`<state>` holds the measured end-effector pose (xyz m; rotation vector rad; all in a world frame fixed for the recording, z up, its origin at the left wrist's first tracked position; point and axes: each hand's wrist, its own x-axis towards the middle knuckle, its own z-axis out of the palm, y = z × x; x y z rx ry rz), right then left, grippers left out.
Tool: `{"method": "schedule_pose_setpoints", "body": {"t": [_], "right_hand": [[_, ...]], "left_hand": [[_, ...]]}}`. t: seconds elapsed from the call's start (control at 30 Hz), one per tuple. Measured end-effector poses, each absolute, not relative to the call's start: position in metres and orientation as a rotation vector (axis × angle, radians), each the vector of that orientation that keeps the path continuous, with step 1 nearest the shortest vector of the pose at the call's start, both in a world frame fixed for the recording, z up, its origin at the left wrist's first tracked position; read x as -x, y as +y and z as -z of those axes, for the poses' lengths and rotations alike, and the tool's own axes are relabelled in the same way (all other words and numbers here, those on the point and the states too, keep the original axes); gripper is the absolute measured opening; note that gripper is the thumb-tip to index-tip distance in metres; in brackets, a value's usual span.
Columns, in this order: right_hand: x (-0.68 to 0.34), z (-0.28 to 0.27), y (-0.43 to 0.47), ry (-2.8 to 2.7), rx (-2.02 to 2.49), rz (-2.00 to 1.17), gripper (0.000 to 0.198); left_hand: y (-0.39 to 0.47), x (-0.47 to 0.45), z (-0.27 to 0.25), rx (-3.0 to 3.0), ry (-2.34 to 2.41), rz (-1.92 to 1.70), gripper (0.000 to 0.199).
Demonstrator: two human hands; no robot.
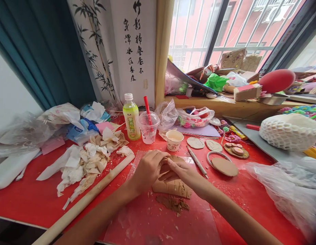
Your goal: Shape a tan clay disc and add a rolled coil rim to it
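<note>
My left hand and my right hand meet at the fingertips over a clear plastic sheet. Both are closed, fingers curled and pressed together; whatever lies between them is hidden. Below them is a flat slab of brown clay with a cracked, ridged surface. Darker clay scraps lie along its near side. More brown clay shows just beyond my fingers, partly covered by them. To the right of my right hand lies a pale pen-like tool.
A long wooden rolling pin slants across the left. Crumpled tissues lie beyond it. At the back stand a green drink bottle, a plastic cup and a paper cup. Rightward are a clay disc, a ring and plastic bags.
</note>
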<state>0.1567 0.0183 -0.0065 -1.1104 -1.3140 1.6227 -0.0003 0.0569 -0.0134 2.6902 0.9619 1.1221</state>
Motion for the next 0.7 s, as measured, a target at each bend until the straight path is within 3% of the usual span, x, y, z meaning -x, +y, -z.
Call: {"method": "schedule_pose_setpoints", "body": {"t": [0.33, 0.57, 0.7], "right_hand": [[-0.154, 0.001, 0.015, -1.308, 0.978, -1.659, 0.050], [-0.162, 0.005, 0.021, -1.304, 1.063, -1.485, 0.044], [-0.165, 0.008, 0.024, -1.404, 1.118, -1.410, 0.039]], "left_hand": [[0.051, -0.001, 0.013, -2.732, 1.073, -1.127, 0.018], [0.057, -0.001, 0.016, -2.883, 0.986, -0.800, 0.051], [0.062, 0.002, 0.027, -3.120, 0.949, -0.755, 0.037]]}}
